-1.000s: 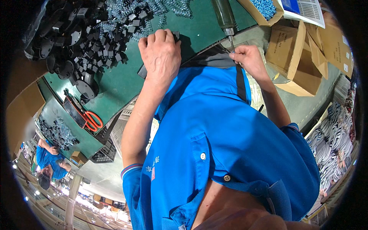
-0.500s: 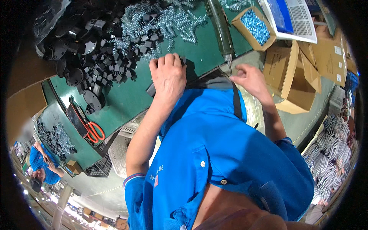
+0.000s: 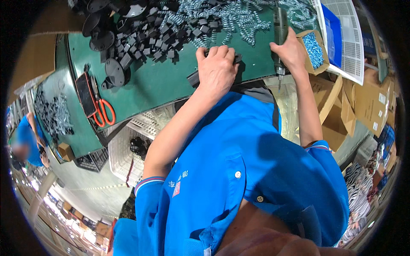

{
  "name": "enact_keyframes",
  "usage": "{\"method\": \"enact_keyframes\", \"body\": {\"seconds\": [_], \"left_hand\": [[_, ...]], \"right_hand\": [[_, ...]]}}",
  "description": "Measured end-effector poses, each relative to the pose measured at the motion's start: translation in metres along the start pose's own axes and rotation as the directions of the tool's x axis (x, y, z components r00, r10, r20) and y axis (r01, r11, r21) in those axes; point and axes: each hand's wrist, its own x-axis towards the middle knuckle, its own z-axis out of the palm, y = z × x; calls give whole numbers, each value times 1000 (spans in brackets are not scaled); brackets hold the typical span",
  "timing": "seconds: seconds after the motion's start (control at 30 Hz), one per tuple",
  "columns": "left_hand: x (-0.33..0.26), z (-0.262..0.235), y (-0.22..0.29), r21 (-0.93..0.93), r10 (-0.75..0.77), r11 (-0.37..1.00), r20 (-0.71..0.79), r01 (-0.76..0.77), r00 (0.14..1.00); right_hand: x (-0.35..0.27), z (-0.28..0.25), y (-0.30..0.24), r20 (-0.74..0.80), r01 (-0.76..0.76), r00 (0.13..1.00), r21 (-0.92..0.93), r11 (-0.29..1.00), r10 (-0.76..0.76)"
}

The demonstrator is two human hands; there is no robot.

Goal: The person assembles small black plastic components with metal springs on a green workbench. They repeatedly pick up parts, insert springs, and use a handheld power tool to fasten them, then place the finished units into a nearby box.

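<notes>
On the near edge of the green table, my left hand (image 3: pixel 217 70) is closed over a black tube-like part (image 3: pixel 194 79); most of it is hidden beneath the palm and fingers. To its right, a dark green electric screwdriver (image 3: pixel 280 25) points downward, its thin bit (image 3: pixel 279 85) reaching past the table edge. My right hand (image 3: pixel 294 53) grips the screwdriver from the right side, with the thumb across its body. Beyond my left hand lie a heap of small black blocks (image 3: pixel 160 42) and a pile of silvery springs (image 3: pixel 232 19).
Black round-based legs (image 3: pixel 114 72) lie to the left, beside orange-handled scissors (image 3: pixel 102 112). A small carton of bluish screws (image 3: pixel 314 50) stands right of the screwdriver, by a white tray (image 3: pixel 351 42). Cardboard boxes (image 3: pixel 369 102) fill the right; another person (image 3: pixel 29 138) works far left.
My right hand has moved up from beside the screwdriver's bit to its body and closed round it. My left hand stays on the black part. The whole view has shifted.
</notes>
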Motion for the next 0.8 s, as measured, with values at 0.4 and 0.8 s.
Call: {"method": "enact_keyframes", "body": {"seconds": [0.4, 0.8], "left_hand": [[6, 4, 8, 260, 135, 954, 71, -149, 988], [3, 6, 0, 100, 37, 994, 21, -39, 999]], "right_hand": [[-10, -58, -48, -400, 413, 846, 910, -40, -352], [-40, -19, -113, -380, 370, 919, 923, -100, -108]]}}
